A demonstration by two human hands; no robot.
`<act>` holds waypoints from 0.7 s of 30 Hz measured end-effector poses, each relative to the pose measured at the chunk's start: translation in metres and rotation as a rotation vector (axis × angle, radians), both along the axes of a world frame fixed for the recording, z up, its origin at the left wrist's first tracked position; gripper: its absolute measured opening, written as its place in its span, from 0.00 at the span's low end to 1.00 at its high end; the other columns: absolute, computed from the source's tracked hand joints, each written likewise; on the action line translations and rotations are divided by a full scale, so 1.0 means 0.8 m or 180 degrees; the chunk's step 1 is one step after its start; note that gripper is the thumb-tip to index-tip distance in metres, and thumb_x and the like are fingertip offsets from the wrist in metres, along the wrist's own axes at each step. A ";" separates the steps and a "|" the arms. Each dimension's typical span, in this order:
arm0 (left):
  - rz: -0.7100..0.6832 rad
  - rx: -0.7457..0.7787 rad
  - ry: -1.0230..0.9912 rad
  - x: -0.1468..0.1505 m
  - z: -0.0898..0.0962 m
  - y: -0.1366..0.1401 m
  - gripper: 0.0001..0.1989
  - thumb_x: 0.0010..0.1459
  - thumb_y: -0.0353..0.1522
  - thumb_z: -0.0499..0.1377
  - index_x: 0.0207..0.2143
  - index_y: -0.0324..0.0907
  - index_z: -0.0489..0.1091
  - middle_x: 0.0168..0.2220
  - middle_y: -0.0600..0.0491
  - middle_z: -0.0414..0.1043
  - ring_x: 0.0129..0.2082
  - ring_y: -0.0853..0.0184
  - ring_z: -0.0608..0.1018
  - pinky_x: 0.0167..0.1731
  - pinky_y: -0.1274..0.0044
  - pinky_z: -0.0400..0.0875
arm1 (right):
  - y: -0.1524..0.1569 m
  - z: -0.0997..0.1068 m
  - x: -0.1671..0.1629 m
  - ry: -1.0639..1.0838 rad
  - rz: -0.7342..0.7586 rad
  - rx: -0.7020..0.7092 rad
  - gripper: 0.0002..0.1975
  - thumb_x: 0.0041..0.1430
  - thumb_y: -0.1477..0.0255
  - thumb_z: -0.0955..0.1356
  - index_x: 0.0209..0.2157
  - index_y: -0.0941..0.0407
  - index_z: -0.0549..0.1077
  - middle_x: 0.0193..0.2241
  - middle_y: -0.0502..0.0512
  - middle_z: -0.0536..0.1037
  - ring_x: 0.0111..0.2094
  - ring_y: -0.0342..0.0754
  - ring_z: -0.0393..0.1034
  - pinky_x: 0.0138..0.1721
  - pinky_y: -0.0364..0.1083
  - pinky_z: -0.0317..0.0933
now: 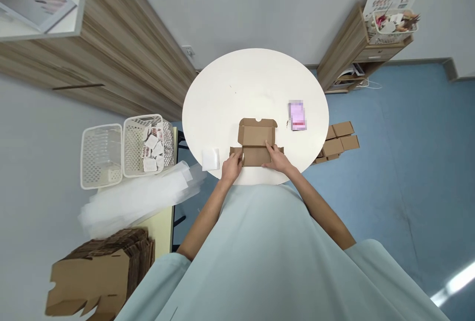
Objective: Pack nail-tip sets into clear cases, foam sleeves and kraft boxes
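A brown cardboard box (257, 156) lies partly folded near the front edge of the white round table, its lid (257, 135) laid back and away from me. My left hand (232, 165) is closed on the box's left side flap, fingers bent at the edge. Across the right end of the box lies my right hand (277, 159), one finger reaching to the lid crease and the thumb at the front edge, gripping that end. Left of my left hand is a small white packet (211, 159). A blurred pink-purple item (297, 115) rests farther right.
White baskets (143, 145) with small cards and translucent sheets (141, 197) are on a side table at left, beside a stack of flat cardboard blanks (92, 281). Folded boxes (337, 142) sit low at right. A wooden cabinet (133, 39) and a shelf unit (349, 54) flank the table.
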State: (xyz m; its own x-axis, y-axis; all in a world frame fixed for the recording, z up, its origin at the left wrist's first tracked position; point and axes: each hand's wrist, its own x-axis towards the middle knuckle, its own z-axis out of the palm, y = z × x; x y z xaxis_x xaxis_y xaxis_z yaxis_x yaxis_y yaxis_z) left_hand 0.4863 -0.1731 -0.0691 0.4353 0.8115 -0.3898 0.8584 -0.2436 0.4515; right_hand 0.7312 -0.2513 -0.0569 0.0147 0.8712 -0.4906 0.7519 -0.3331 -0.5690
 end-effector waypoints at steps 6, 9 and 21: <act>-0.0218 0.0041 0.0104 0.003 0.011 -0.001 0.21 0.67 0.27 0.53 0.60 0.46 0.70 0.51 0.45 0.77 0.48 0.55 0.82 0.47 0.68 0.75 | -0.003 -0.007 0.003 0.0041 -0.0036 0.0078 0.56 0.61 0.60 0.77 0.78 0.45 0.41 0.67 0.70 0.59 0.51 0.60 0.76 0.47 0.52 0.69; -0.0269 -0.0015 -0.0003 0.002 0.015 -0.001 0.23 0.66 0.25 0.53 0.61 0.45 0.69 0.52 0.45 0.78 0.49 0.55 0.82 0.48 0.68 0.75 | -0.005 -0.011 0.005 0.0084 -0.0030 0.0102 0.57 0.60 0.62 0.78 0.78 0.46 0.41 0.66 0.70 0.61 0.52 0.61 0.76 0.47 0.51 0.68; -0.0154 -0.0102 -0.0318 0.000 0.022 0.000 0.25 0.65 0.24 0.52 0.62 0.46 0.70 0.50 0.46 0.78 0.50 0.56 0.81 0.51 0.67 0.75 | -0.008 -0.017 0.004 0.0125 -0.0096 0.0180 0.56 0.60 0.62 0.78 0.78 0.47 0.43 0.66 0.70 0.61 0.50 0.60 0.77 0.51 0.54 0.68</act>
